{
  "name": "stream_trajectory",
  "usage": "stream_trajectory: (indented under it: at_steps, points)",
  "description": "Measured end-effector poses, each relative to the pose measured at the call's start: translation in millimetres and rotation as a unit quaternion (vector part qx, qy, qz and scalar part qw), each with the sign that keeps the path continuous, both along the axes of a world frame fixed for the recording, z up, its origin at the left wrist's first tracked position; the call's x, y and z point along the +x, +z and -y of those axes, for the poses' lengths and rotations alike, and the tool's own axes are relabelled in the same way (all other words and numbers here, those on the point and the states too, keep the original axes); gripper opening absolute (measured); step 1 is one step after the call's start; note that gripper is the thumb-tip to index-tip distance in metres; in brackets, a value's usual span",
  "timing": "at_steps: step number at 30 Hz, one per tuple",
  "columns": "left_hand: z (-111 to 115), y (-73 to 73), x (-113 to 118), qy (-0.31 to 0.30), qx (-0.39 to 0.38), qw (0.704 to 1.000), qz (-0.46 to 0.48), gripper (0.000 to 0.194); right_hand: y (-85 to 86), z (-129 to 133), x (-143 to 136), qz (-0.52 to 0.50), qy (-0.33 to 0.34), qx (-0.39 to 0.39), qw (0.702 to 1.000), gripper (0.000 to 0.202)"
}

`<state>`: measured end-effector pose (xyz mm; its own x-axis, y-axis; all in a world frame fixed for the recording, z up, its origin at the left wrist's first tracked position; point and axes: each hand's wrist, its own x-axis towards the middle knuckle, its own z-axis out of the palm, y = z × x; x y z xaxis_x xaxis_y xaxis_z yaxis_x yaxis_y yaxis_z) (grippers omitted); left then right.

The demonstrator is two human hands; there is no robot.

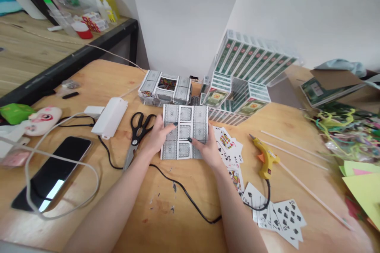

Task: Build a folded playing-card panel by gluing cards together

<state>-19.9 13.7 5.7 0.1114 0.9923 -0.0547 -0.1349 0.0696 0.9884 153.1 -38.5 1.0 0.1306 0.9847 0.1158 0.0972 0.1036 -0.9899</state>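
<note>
A flat panel of joined playing cards (184,151), grey patterned backs up, is held between both hands over the table's middle. My left hand (160,132) grips its left edge, thumb on top. My right hand (208,147) closes on the right edge, its thumb also lying across the cards. The fingers beneath the panel are hidden. Behind it stands a box-like form built of cards (166,87). Black-handled scissors (138,130) lie beside my left hand. Loose playing cards (227,142) are spread right of my right hand, near a yellow glue gun (265,158).
Stacked card boxes (252,55) rise at the back right. White glue sticks (293,150) and more fanned cards (282,217) lie to the right. On the left are a phone (56,170), a white power strip (110,116) and looping cables. A black cord (184,191) crosses the front.
</note>
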Motion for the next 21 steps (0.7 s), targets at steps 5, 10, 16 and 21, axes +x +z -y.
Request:
stream_trajectory:
  at_steps: [5, 10, 16, 21]
  points:
    - [11, 5.2, -6, -0.066, -0.039, 0.996, 0.035, 0.048, 2.7, 0, -1, -0.016, 0.000, 0.006, 1.000, 0.065]
    - [14, 4.8, -9, -0.064, -0.041, 0.997, 0.032, 0.048, 3.9, 2, -3, -0.010, -0.004, 0.022, 1.000, 0.064]
    - [14, 3.9, -7, -0.025, -0.009, 0.999, 0.018, 0.050, 3.1, 2, -6, -0.020, -0.015, 0.036, 0.999, 0.046]
    - [13, 2.3, -8, -0.032, -0.020, 0.997, 0.064, 0.045, 1.4, 1, -5, -0.004, -0.087, 0.063, 0.994, 0.045]
